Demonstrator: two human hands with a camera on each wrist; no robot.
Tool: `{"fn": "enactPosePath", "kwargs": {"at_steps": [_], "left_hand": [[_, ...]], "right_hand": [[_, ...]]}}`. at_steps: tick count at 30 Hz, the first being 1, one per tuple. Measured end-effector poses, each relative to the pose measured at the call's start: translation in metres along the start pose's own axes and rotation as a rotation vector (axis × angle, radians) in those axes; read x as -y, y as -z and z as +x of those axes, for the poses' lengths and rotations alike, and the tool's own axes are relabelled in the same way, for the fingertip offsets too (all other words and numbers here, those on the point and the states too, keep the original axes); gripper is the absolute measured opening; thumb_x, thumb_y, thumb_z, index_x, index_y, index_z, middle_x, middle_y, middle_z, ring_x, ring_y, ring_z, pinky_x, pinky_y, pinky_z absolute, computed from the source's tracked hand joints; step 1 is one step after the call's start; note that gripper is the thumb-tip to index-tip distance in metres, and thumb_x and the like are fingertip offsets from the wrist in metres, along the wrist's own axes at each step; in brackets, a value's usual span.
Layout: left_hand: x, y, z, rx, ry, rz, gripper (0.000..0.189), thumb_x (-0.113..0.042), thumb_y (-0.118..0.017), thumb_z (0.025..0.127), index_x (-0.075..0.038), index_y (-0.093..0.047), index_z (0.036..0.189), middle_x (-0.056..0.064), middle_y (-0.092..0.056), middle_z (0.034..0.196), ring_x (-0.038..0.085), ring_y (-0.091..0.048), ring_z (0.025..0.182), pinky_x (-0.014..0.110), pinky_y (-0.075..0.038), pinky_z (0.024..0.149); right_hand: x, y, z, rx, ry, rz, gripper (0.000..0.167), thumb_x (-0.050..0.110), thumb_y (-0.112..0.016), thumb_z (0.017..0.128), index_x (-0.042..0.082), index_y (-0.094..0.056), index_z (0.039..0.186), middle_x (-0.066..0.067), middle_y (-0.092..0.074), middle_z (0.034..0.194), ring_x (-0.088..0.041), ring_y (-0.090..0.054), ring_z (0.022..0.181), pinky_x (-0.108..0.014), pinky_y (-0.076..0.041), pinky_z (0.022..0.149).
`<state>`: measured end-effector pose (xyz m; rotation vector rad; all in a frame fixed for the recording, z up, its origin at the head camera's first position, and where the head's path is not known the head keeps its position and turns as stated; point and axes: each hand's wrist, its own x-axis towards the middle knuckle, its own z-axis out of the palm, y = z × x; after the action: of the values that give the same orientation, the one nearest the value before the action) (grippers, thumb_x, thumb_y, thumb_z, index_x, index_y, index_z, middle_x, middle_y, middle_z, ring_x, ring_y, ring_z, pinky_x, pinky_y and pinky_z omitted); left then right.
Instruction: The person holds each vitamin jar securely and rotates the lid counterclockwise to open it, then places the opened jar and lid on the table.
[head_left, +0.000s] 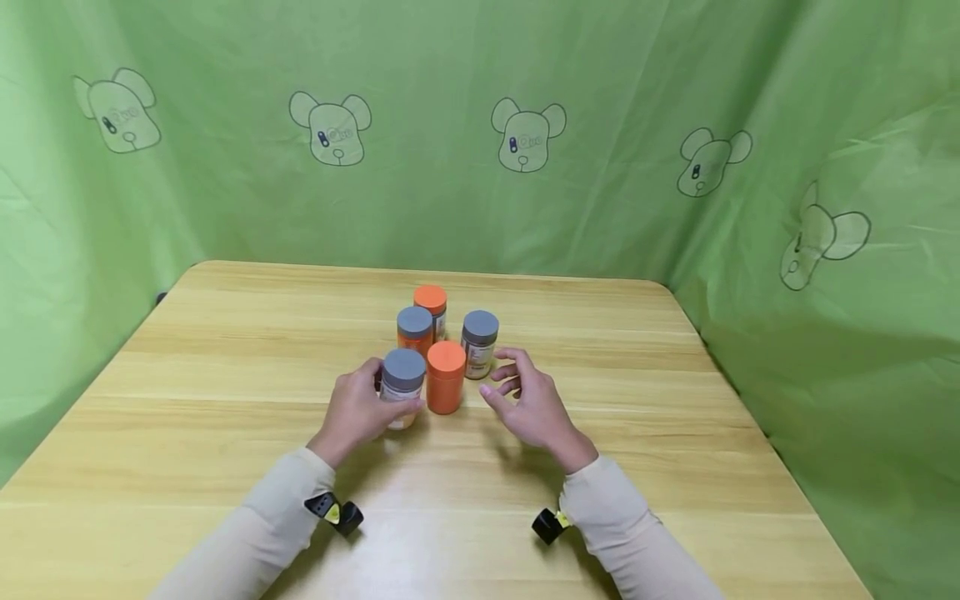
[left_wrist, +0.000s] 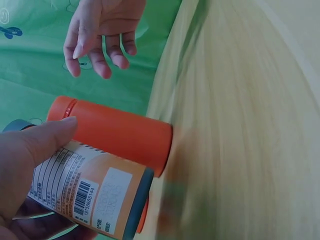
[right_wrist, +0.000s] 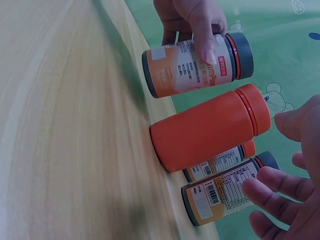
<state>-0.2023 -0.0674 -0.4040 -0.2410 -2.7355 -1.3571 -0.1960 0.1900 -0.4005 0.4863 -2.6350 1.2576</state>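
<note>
1. While the left hand [head_left: 362, 407] grips a grey-lidded jar [head_left: 403, 372], the right hand [head_left: 534, 407] spreads loosely, holding nothing.
2. Between the hands, a plain orange jar [head_left: 446, 383] stands upright on the surface [head_left: 450, 517].

Printed across the front grey-lidded jar [right_wrist: 167, 77] with large lettering [right_wrist: 210, 74], partly covered but seemingly including "mP", and with a red box [right_wrist: 223, 65] of pale characters too small to read; marked also with a barcode [left_wrist: 83, 196], with digits too fine to give surely, next to a white panel [left_wrist: 112, 197] of stamped print. Marked likewise with barcodes and rows of illegible fine print on the second grey-lidded jar [right_wrist: 220, 197] and the orange-lidded jar [right_wrist: 220, 162]. Lettered faintly, beyond sure reading, on cartoon animal heads [head_left: 525, 139] across the green curtain [head_left: 435, 217].
</note>
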Motion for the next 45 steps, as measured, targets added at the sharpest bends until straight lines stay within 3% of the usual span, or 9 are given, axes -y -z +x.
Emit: {"fn": "enactPosePath", "kwargs": {"at_steps": [7,12,17,20,28,37,45], "left_hand": [[-0.005,-0.002,-0.005,0.063,-0.072,0.012,0.070,-0.038,-0.090,0.064,0.000,-0.059,0.115,0.013,-0.067,0.104,0.025,-0.064,0.091,0.040,-0.054,0.079],[-0.009,-0.009,-0.006,0.159,-0.174,-0.002,0.074,-0.031,-0.092,0.063,-0.001,-0.059,0.123,0.008,-0.069,0.103,0.019,-0.064,0.092,0.037,-0.053,0.080],[-0.015,-0.020,-0.004,0.250,-0.278,0.015,0.069,-0.029,-0.092,0.064,-0.003,-0.060,0.119,0.005,-0.068,0.101,0.016,-0.064,0.089,0.036,-0.052,0.079],[-0.019,-0.025,-0.003,0.272,-0.329,0.028,0.063,-0.029,-0.091,0.064,-0.005,-0.062,0.115,0.004,-0.068,0.100,0.016,-0.063,0.088,0.035,-0.052,0.078],[-0.027,-0.034,0.001,0.253,-0.371,0.119,0.057,-0.033,-0.090,0.065,-0.004,-0.064,0.106,0.004,-0.067,0.094,0.015,-0.062,0.080,0.033,-0.052,0.072],[-0.032,-0.038,0.007,0.193,-0.403,0.204,0.053,-0.035,-0.089,0.065,-0.005,-0.063,0.102,0.005,-0.066,0.091,0.017,-0.061,0.078,0.033,-0.052,0.070],[-0.037,-0.041,0.010,0.176,-0.442,0.341,0.051,-0.035,-0.088,0.064,-0.005,-0.065,0.099,0.004,-0.063,0.085,0.016,-0.058,0.071,0.031,-0.050,0.062]], "right_hand": [[0.000,0.001,-0.002,-0.011,0.009,0.006,0.049,0.020,-0.069,0.090,0.004,-0.046,0.131,-0.008,-0.065,0.103,-0.020,-0.065,0.084,-0.047,-0.050,0.075],[0.002,0.001,-0.002,-0.035,0.050,0.024,0.045,0.017,-0.071,0.089,0.003,-0.050,0.126,-0.007,-0.065,0.097,-0.018,-0.064,0.082,-0.043,-0.052,0.073],[0.006,0.001,-0.003,-0.067,0.097,0.033,0.037,0.015,-0.070,0.089,0.001,-0.054,0.119,-0.007,-0.063,0.094,-0.017,-0.062,0.080,-0.037,-0.053,0.069],[0.007,0.001,-0.004,-0.082,0.135,0.030,0.032,0.015,-0.068,0.090,0.001,-0.056,0.116,-0.006,-0.063,0.090,-0.016,-0.061,0.078,-0.034,-0.053,0.068],[0.011,0.001,-0.010,-0.059,0.251,-0.044,0.030,0.017,-0.063,0.092,-0.001,-0.056,0.115,-0.001,-0.055,0.080,-0.013,-0.053,0.067,-0.035,-0.051,0.060],[0.011,-0.002,-0.010,0.034,0.195,-0.176,0.043,0.035,-0.061,0.093,0.005,-0.053,0.124,-0.003,-0.054,0.080,-0.016,-0.050,0.061,-0.026,-0.043,0.056],[0.014,-0.006,-0.009,0.072,0.145,-0.213,0.045,0.038,-0.062,0.093,0.008,-0.052,0.125,-0.002,-0.063,0.081,-0.009,-0.057,0.067,-0.030,-0.048,0.060]]}}
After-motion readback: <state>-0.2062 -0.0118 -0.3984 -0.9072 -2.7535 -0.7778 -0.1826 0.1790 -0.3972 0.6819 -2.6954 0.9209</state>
